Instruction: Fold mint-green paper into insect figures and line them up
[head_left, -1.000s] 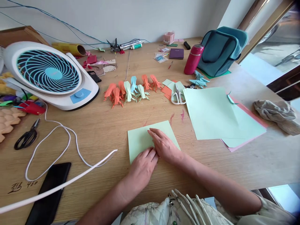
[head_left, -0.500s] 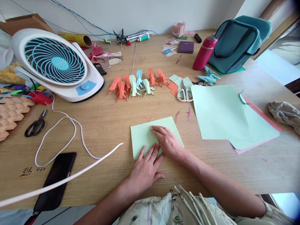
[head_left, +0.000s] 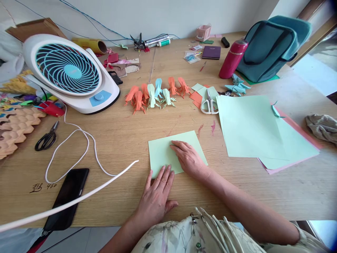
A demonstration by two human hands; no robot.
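Note:
A folded pale green paper sheet (head_left: 163,149) lies on the wooden table (head_left: 118,137) in front of me. My right hand (head_left: 188,158) rests flat on it, fingers stretched out toward its middle. My left hand (head_left: 156,195) lies flat, fingers spread, with the fingertips on the sheet's near edge and the palm on the bare wood. Neither hand holds anything.
A stack of green and pink paper (head_left: 252,130) lies right, white scissors (head_left: 209,103) beyond. A row of origami figures (head_left: 155,93) sits mid-table. A fan (head_left: 70,73), black scissors (head_left: 46,138), white cable (head_left: 79,154) and phone (head_left: 67,196) are left. A bag (head_left: 268,45) and red bottle (head_left: 233,58) stand far right.
My left hand has slid back along the sheet toward its near edge and spread its fingers. My right hand stays pressed on the paper. The view shifted slightly.

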